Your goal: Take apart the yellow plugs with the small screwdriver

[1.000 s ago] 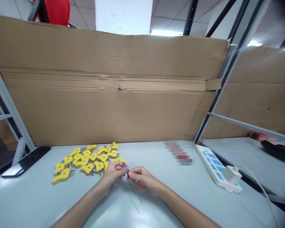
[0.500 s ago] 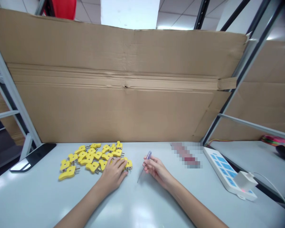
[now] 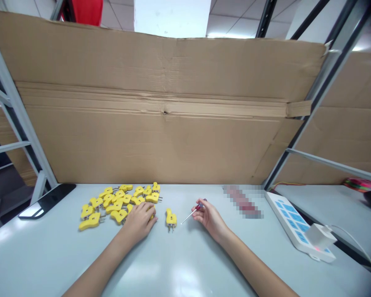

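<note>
Several yellow two-pin plugs (image 3: 89, 222) lie in a loose group on the left of the table. My left hand (image 3: 139, 220) rests over the right edge of that group, palm down, with a bit of yellow showing at its fingertips; what lies beneath the palm is hidden. A single yellow plug (image 3: 171, 219) lies apart between my hands, its pins toward me. In my right hand (image 3: 207, 216) is a screwdriver (image 3: 200, 204) with a dark red and clear handle, held between thumb and fingers, its thin shaft pointing down-left toward the single plug without touching it.
A white power strip (image 3: 297, 225) with a white adapter (image 3: 320, 236) and cable lies at the right. A black glossy slab (image 3: 48, 202) is at the left edge. Cardboard (image 3: 160, 144) walls off the back between metal posts. A pixelated patch covers something right of centre.
My left hand has moved left, leaving one plug standing apart in full view. The screwdriver in my right hand has tilted flatter, and that hand has shifted slightly right.
</note>
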`<state>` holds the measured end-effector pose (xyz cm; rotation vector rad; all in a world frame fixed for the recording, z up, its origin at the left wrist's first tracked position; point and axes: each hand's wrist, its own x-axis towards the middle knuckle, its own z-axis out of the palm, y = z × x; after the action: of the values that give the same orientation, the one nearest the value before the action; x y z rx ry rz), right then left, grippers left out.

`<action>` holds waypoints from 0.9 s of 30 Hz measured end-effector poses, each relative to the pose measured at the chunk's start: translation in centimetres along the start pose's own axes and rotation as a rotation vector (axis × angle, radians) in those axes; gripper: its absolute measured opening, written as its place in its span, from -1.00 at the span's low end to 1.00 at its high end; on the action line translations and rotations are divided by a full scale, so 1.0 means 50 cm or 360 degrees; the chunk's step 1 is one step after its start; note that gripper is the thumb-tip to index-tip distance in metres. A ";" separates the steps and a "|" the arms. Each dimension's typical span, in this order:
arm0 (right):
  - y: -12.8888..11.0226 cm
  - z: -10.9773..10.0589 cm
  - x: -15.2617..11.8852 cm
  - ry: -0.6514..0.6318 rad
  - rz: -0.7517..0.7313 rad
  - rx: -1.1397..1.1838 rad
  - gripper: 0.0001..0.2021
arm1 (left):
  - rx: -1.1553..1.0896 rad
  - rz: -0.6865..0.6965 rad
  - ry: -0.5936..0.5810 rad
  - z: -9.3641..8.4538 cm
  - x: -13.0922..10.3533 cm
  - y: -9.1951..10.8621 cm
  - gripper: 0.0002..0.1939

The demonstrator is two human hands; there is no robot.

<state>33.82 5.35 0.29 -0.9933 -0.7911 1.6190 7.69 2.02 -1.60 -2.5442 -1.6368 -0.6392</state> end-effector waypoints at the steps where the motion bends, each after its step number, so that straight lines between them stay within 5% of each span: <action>1: 0.001 0.000 0.000 0.0001 0.0001 -0.0003 -0.80 | 0.0022 -0.0025 -0.0023 -0.004 0.000 0.000 -0.85; 7: 0.002 -0.004 0.002 0.0005 -0.0081 -0.0014 -0.77 | 0.0059 -0.0094 -0.0013 -0.019 -0.002 0.015 -0.85; 17: 0.006 0.002 0.000 0.0026 -0.0337 -0.0009 -0.64 | -0.0465 0.0162 -0.0050 0.051 -0.001 0.068 -0.47; 27: 0.014 0.016 -0.012 -0.0028 -0.0391 -0.0145 -0.52 | -0.0562 0.0100 -0.0024 0.039 0.004 0.078 -0.68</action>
<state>32.85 4.58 0.16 -0.9083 -0.9670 1.3923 11.80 0.97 -2.60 -2.8291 -1.5604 -0.9841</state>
